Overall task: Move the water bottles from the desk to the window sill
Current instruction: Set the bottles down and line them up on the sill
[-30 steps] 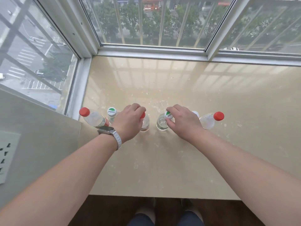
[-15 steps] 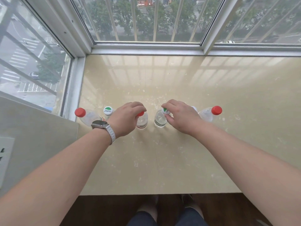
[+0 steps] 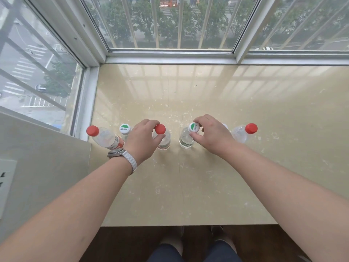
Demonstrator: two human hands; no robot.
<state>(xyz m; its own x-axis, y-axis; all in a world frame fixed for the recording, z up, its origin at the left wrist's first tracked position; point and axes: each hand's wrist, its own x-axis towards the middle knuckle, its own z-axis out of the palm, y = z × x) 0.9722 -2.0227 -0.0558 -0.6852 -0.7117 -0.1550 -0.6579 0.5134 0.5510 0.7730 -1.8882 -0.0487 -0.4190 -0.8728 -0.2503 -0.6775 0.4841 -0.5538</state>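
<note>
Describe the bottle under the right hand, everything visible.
The bottle is clear plastic and looks colourless inside. Its white cap bears a green patch and lettering. It stands upright on the beige sill, apart from the red-capped bottle on its left. The right hand pinches its cap between thumb and fingers.

The right hand (image 3: 213, 135) hides nearly all of one bottle (image 3: 225, 126) behind it; only a bit of white shows. The left edge cuts off the wall plate (image 3: 6, 186).

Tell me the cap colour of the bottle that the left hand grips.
Red cap; the head view shows it.
</note>
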